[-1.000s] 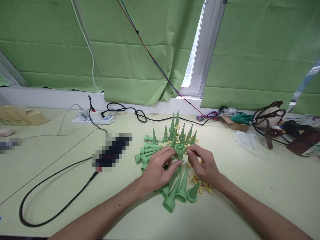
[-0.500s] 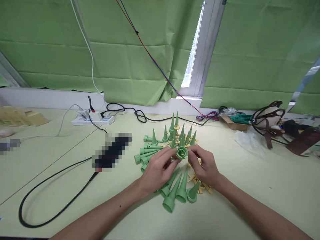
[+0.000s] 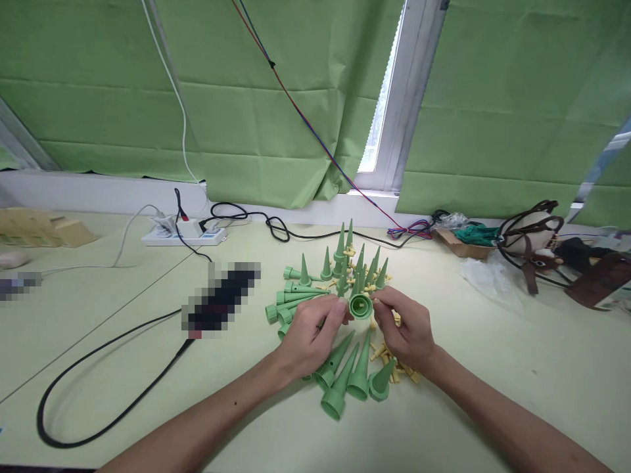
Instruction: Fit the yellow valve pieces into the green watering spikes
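Between my hands, a green plastic watering spike (image 3: 361, 316) faces me with its round open end. A small yellow piece shows inside it. My left hand (image 3: 315, 328) is closed on the spike's left side, thumb on top. My right hand (image 3: 405, 325) is pinched at the spike's right edge; whatever its fingertips grip is hidden. Below lie several loose green spikes (image 3: 359, 378), and yellow plastic valve pieces (image 3: 382, 351) are partly covered by my right hand. Behind my hands, several green spikes (image 3: 304, 270) stand point up among more yellow pieces.
A blurred-out dark device (image 3: 221, 302) with a looping black cable lies on the table to the left. A white power strip (image 3: 185, 238) sits at the back. Back right are a cardboard box (image 3: 461, 244), clear plastic bag (image 3: 493, 282) and brown bag (image 3: 599, 279).
The held spike has dropped slightly, and its open end now shows as a rounder ring. My left fingers have shifted on its side. My right hand stays pinched at its edge.
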Action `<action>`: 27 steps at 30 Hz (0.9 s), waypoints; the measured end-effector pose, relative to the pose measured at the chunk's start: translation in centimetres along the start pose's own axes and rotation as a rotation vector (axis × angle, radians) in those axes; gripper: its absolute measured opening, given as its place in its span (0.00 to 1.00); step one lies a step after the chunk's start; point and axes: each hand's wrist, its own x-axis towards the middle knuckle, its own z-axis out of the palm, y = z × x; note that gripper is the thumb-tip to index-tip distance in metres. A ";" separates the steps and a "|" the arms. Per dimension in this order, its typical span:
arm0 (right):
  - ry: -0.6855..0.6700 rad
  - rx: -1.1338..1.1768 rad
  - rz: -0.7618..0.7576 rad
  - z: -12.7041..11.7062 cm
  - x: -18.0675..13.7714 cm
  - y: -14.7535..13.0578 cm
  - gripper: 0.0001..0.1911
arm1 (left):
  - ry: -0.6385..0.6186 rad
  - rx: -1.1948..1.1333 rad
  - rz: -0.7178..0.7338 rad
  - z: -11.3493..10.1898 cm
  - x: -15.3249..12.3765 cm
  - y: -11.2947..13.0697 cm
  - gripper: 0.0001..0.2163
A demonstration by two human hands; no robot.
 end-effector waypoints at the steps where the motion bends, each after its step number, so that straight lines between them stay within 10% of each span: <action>1: -0.011 -0.015 -0.020 0.0 0.0 0.0 0.09 | -0.012 -0.012 -0.024 0.0 0.0 0.0 0.21; 27: -0.064 0.001 -0.072 0.1 0.1 0.5 0.10 | -0.050 0.006 -0.088 -0.2 0.3 0.1 0.18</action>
